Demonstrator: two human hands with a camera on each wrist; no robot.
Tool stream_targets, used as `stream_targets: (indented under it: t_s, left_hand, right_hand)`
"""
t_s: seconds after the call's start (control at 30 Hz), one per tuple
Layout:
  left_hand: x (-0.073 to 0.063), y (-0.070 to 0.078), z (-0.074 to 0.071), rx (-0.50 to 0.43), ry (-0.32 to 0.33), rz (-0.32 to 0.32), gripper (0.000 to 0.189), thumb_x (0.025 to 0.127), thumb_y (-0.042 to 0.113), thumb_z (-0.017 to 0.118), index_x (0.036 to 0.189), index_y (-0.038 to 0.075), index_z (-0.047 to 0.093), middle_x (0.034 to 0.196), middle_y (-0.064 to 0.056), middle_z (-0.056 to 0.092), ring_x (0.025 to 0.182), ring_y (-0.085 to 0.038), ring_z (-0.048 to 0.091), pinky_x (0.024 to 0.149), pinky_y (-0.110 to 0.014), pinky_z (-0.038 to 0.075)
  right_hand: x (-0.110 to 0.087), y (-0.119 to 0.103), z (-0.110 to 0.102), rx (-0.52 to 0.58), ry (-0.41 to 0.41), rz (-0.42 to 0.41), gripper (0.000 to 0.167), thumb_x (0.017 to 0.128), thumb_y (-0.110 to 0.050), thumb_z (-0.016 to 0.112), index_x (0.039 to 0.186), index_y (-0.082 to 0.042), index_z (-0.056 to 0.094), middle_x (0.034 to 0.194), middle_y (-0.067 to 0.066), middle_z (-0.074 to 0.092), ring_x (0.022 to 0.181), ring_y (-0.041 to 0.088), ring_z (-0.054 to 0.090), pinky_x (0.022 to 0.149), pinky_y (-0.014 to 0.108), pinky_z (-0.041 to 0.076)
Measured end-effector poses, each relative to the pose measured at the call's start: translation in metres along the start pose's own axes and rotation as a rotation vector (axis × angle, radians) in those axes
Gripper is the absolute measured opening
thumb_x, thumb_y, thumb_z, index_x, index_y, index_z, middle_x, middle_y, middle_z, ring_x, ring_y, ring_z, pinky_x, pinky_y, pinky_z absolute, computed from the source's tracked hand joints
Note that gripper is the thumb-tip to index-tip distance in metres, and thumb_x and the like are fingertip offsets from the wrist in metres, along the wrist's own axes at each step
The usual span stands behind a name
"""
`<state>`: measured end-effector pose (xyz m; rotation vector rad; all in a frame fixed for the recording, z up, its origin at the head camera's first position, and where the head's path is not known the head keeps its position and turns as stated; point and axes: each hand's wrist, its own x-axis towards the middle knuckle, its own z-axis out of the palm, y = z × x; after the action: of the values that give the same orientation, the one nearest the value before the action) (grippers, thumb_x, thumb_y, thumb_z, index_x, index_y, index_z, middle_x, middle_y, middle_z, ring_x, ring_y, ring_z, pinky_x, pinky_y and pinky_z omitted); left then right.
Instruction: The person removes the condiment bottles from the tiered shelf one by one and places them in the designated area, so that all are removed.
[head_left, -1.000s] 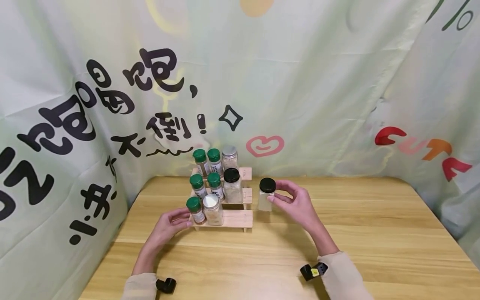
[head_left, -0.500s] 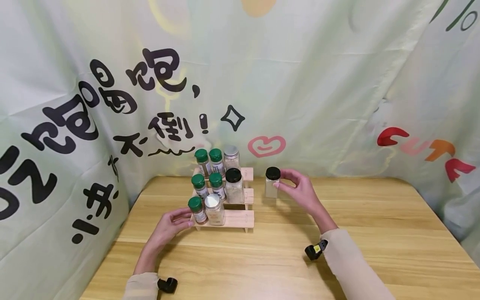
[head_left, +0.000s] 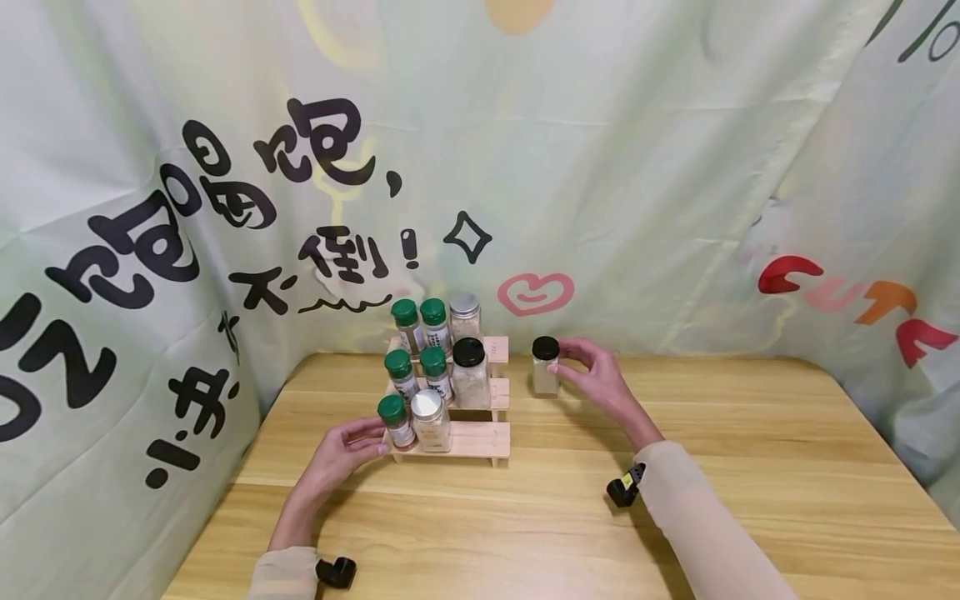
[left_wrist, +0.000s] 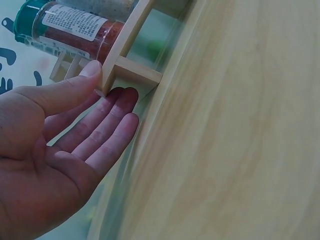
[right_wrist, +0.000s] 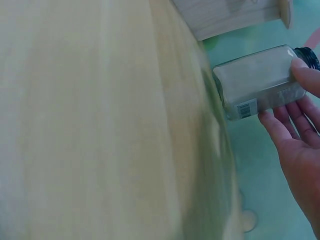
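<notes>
The right hand (head_left: pixel 597 383) grasped the square jar (head_left: pixel 543 381) between thumb and fingers; the thumb lay high on the body, just beside the black lid (head_left: pixel 546 347), and the fingers bore on another side. The square jar was positioned to the right of the stepped rack (head_left: pixel 482 437), apart from it and roughly in line with the upper tiers in the head view. Its long axis stood upright, lid uppermost, and thus ran square to the tiers, which extended from left to right. Contact between its base and the bench (head_left: pixel 570 517) could not be confirmed. The square jar lay to the left of the right hand, between that hand and the stepped rack; this lateral offset was judged the governing relation. The right hand was therefore the nearer of the two. The left hand (head_left: pixel 348 454) was located at the opposite end of the stepped rack, its thumb against the left end of the lowest tier and its fingers extended close by; whether it pinched that end or merely rested there could not be determined. The green-capped bottle (head_left: pixel 397 423) stood at this end, with a silver-lidded jar (head_left: pixel 432 429) just beside it. On the middle tier, the black-capped jar (head_left: pixel 471 385) occupied the rightmost position among the containers.
</notes>
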<state>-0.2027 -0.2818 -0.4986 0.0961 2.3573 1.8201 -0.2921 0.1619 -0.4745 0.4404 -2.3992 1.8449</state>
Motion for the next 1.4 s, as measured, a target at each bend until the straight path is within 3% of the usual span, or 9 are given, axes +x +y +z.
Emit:
stream_targets:
  t_s: [0.23,0.37,0.67,0.97,1.13,1.27,1.4]
  left_hand:
    - [0.0,0.0,0.0,-0.01,-0.009,0.002,0.057,0.092,0.007,0.078,0.14,-0.01,0.053,0.134,-0.03,0.061,0.121,-0.04,0.063,0.096,-0.031,0.057]
    - [0.0,-0.002,-0.001,-0.004,-0.012,0.01,0.057,0.092,0.008,0.078,0.14,-0.01,0.053,0.133,-0.03,0.061,0.12,-0.039,0.064,0.095,-0.03,0.057]
    - [-0.001,-0.004,0.0,-0.015,-0.005,0.0,0.058,0.091,0.007,0.078,0.14,-0.01,0.053,0.133,-0.03,0.061,0.119,-0.038,0.064,0.093,-0.029,0.057]
    - [0.001,-0.002,0.0,-0.012,0.003,-0.02,0.059,0.09,0.009,0.079,0.141,-0.008,0.054,0.135,-0.028,0.061,0.121,-0.039,0.063,0.095,-0.031,0.057]
    - [0.002,-0.002,0.0,-0.01,0.003,-0.023,0.06,0.09,0.01,0.08,0.141,-0.007,0.055,0.135,-0.027,0.061,0.122,-0.04,0.063,0.096,-0.033,0.057]
    - [0.003,-0.004,-0.001,-0.002,0.014,-0.031,0.059,0.09,0.011,0.081,0.141,-0.006,0.055,0.135,-0.027,0.061,0.122,-0.039,0.063,0.097,-0.033,0.056]
    - [0.002,-0.005,-0.001,-0.002,0.011,-0.032,0.059,0.09,0.011,0.081,0.141,-0.005,0.056,0.135,-0.026,0.061,0.122,-0.039,0.063,0.097,-0.032,0.056]
  right_hand:
    - [0.0,0.012,0.0,0.002,-0.005,0.021,0.047,0.094,-0.016,0.077,0.136,-0.001,0.061,0.131,0.018,0.065,0.123,0.031,0.06,0.101,0.025,0.051]
    - [-0.001,0.015,0.0,0.038,-0.01,0.032,0.047,0.094,-0.013,0.077,0.136,0.0,0.06,0.133,0.019,0.064,0.125,0.033,0.059,0.096,0.018,0.051]
    - [-0.003,0.012,-0.002,0.071,-0.033,0.059,0.054,0.094,-0.012,0.077,0.141,0.001,0.055,0.14,0.021,0.059,0.132,0.036,0.053,0.097,0.018,0.051]
    - [-0.012,-0.012,-0.019,0.121,0.009,0.024,0.059,0.096,-0.016,0.075,0.146,0.002,0.049,0.149,0.022,0.05,0.139,0.032,0.047,0.099,0.015,0.049]
    - [-0.021,-0.027,-0.021,0.153,0.088,-0.04,0.053,0.097,-0.016,0.074,0.141,0.006,0.054,0.141,0.021,0.057,0.131,0.032,0.054,0.1,0.02,0.051]
    - [-0.029,-0.039,-0.018,0.162,0.13,-0.085,0.044,0.097,-0.013,0.073,0.134,0.006,0.06,0.13,0.013,0.065,0.118,0.024,0.062,0.097,0.022,0.054]
    - [-0.038,-0.049,-0.009,0.159,0.127,-0.111,0.039,0.098,-0.012,0.073,0.131,0.006,0.062,0.128,0.021,0.064,0.111,0.016,0.065,0.094,0.023,0.055]
